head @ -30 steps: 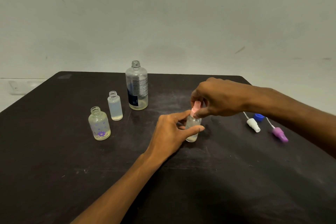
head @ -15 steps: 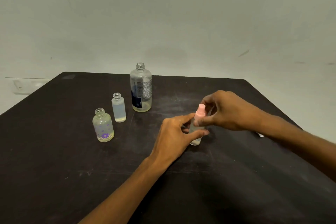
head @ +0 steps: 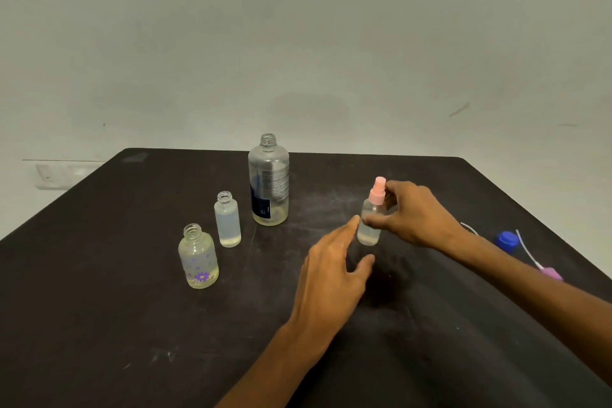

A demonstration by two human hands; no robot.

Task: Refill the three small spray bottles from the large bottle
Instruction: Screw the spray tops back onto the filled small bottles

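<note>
So the right hand (head: 414, 214) has its grip on the little clear spray bottle (head: 368, 225), thumb across the front of the body and the other fingers curled round behind, up near the pink spray top (head: 378, 190) that's seated on the neck. The bottle stands upright on the table (head: 99, 308) with just a shallow bit of pale liquid at the bottom, mostly empty by the look of it. The left hand (head: 334, 272) is right beside it, fingers pretty much straight and spread, holding nothing; the fingertip looks very close to the bottle's side but I can't tell if it's actually touching. Off to the left there's the frosted small bottle (head: 227, 223), no cap on, upright, with a thin layer of yellowish liquid at the base. Just in front and left of that is the rounder flower-print bottle (head: 198, 261), purple flowers on it, also open at the neck, also only a low puddle of pale liquid inside. Behind those two stands the large bottle (head: 269, 180), uncapped, clear with a dark label, and it's nearly drained too, only a bit of yellowish stuff at the bottom. Over on the right side of the table, past the right forearm, lie a blue cap (head: 506, 238) and a purple spray top (head: 549, 272) with its thin tube sticking out.
</note>
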